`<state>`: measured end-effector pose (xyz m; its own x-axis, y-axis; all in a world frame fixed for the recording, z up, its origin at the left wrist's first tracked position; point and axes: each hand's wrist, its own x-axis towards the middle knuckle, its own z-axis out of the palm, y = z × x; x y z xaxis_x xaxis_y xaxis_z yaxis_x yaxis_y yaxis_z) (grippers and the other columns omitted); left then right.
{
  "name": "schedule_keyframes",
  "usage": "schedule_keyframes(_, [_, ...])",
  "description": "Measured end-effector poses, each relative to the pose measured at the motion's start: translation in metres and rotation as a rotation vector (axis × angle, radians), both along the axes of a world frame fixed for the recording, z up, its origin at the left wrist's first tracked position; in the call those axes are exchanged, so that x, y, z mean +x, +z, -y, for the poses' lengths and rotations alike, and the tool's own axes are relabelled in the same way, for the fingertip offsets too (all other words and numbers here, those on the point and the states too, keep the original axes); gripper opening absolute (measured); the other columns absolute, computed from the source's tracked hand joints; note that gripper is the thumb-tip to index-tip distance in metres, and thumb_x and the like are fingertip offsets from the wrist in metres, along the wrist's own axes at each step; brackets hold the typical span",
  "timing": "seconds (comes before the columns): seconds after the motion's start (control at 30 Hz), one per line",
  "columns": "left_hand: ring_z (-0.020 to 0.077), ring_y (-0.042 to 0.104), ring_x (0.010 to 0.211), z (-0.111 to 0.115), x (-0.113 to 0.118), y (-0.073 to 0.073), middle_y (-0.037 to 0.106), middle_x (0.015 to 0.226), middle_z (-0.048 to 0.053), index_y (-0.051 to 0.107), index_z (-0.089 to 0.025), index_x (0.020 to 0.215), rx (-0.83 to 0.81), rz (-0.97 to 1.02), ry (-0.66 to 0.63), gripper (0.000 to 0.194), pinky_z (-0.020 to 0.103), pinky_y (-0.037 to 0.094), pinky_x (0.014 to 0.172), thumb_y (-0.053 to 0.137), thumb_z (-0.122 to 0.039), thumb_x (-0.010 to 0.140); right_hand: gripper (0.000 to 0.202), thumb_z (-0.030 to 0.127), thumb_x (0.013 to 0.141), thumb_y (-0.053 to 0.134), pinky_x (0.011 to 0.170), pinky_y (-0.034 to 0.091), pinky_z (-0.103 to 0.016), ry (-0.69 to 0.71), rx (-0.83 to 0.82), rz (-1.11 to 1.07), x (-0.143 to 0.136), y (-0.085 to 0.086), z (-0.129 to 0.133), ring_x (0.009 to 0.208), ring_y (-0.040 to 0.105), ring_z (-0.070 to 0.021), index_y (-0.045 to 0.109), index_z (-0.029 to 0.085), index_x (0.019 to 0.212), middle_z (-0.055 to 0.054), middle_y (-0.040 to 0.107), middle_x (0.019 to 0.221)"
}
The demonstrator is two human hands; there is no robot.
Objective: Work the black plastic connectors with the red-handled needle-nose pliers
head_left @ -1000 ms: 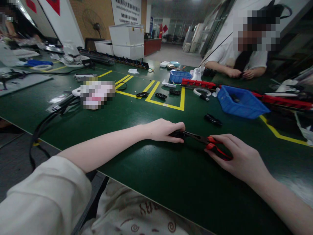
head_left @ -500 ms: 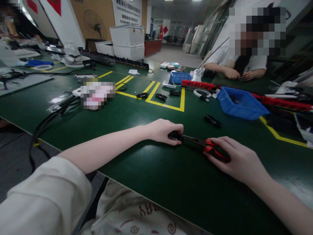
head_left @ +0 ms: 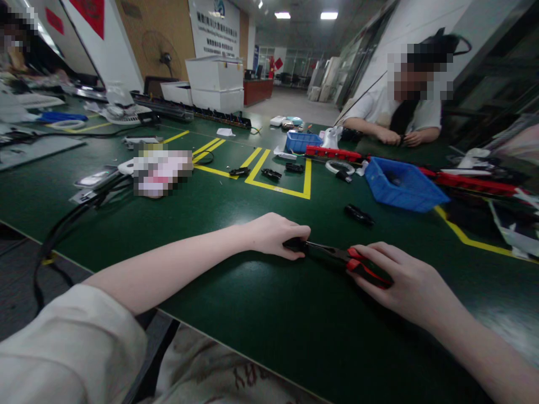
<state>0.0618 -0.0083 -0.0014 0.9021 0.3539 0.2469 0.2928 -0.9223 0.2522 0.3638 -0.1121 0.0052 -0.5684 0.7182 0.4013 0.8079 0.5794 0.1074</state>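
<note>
My left hand is closed around a small black part, most of it hidden by the fingers. From the right, my right hand grips the red-and-black handles of long-nose pliers. The pliers' narrow jaws point left and meet the black part at my left fingertips; whether they clamp it I cannot tell. Beyond my hands lies a loose black piece. Several similar black pieces rest in and near a yellow-taped outline on the green table.
A blue bin stands at right, a smaller blue bin farther back. Red strips lie behind them. A blurred pinkish object and black cables are at left. A co-worker sits across the table.
The camera view has tilted and shifted slightly, so the scene sits a little lower and farther left. Both hands keep their grips, and the pliers' tip stays at the black part.
</note>
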Motion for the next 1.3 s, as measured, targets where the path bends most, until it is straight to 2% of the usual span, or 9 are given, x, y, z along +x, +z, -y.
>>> schedule_keyframes(0.2, [0.0149, 0.065, 0.072, 0.002, 0.001, 0.0, 0.072, 0.091, 0.001, 0.06, -0.021, 0.102, 0.087, -0.04, 0.002, 0.023, 0.023, 0.035, 0.058, 0.062, -0.041, 0.092, 0.037, 0.045, 0.09, 0.059, 0.063, 0.06, -0.033, -0.059, -0.114, -0.043, -0.004, 0.004, 0.004, 0.078, 0.071, -0.0206, 0.067, 0.022, 0.118, -0.008, 0.071, 0.105])
schedule_keyframes(0.47, [0.0134, 0.063, 0.068, 0.003, 0.0, -0.002, 0.069, 0.082, 0.0, 0.06, -0.02, 0.106, -0.065, 0.02, 0.012, 0.029, 0.023, 0.036, 0.059, 0.063, -0.045, 0.092, 0.033, 0.047, 0.09, 0.057, 0.064, 0.058, -0.033, -0.144, -0.289, -0.107, -0.013, 0.004, 0.007, 0.078, 0.071, -0.0208, 0.065, 0.023, 0.111, -0.007, 0.072, 0.101])
schedule_keyframes(0.6, [0.0136, 0.062, 0.068, 0.002, -0.001, 0.0, 0.069, 0.083, 0.0, 0.061, -0.02, 0.107, -0.151, 0.036, 0.062, 0.032, 0.023, 0.037, 0.061, 0.061, -0.049, 0.093, 0.036, 0.05, 0.09, 0.057, 0.067, 0.055, -0.037, -0.153, -0.223, -0.093, -0.015, -0.002, 0.004, 0.08, 0.069, -0.0231, 0.062, 0.021, 0.112, -0.009, 0.071, 0.101])
schedule_keyframes(0.73, [0.0131, 0.064, 0.071, 0.002, -0.003, 0.004, 0.07, 0.087, 0.0, 0.06, -0.019, 0.106, -0.284, 0.137, 0.06, 0.032, 0.023, 0.041, 0.064, 0.06, -0.049, 0.095, 0.039, 0.052, 0.092, 0.056, 0.071, 0.052, -0.04, -0.143, -0.125, -0.097, -0.015, -0.005, -0.001, 0.086, 0.066, -0.0263, 0.058, 0.019, 0.114, -0.012, 0.068, 0.105])
schedule_keyframes(0.87, [0.013, 0.065, 0.074, 0.005, -0.002, 0.006, 0.07, 0.09, 0.001, 0.06, -0.018, 0.105, -0.358, 0.195, 0.031, 0.031, 0.023, 0.044, 0.066, 0.061, -0.048, 0.094, 0.034, 0.043, 0.092, 0.056, 0.076, 0.051, -0.041, -0.134, -0.049, -0.114, -0.012, -0.005, -0.002, 0.092, 0.064, -0.0279, 0.054, 0.019, 0.116, -0.013, 0.066, 0.106])
schedule_keyframes(1.07, [0.0132, 0.063, 0.074, 0.013, 0.003, 0.006, 0.069, 0.09, 0.001, 0.062, -0.018, 0.106, -0.388, 0.184, 0.016, 0.033, 0.023, 0.042, 0.065, 0.065, -0.048, 0.092, 0.033, 0.027, 0.081, 0.058, 0.078, 0.049, -0.043, -0.145, 0.048, -0.059, -0.007, -0.008, -0.004, 0.095, 0.062, -0.0301, 0.052, 0.02, 0.113, -0.012, 0.065, 0.105])
schedule_keyframes(1.3, [0.0167, 0.066, 0.088, 0.014, 0.006, 0.005, 0.07, 0.104, 0.004, 0.061, -0.019, 0.111, -0.474, 0.198, -0.007, 0.037, 0.026, 0.047, 0.074, 0.07, -0.047, 0.089, 0.026, 0.025, 0.078, 0.06, 0.076, 0.049, -0.042, -0.169, 0.038, -0.096, -0.005, -0.009, -0.004, 0.09, 0.063, -0.0281, 0.054, 0.022, 0.103, -0.009, 0.065, 0.099])
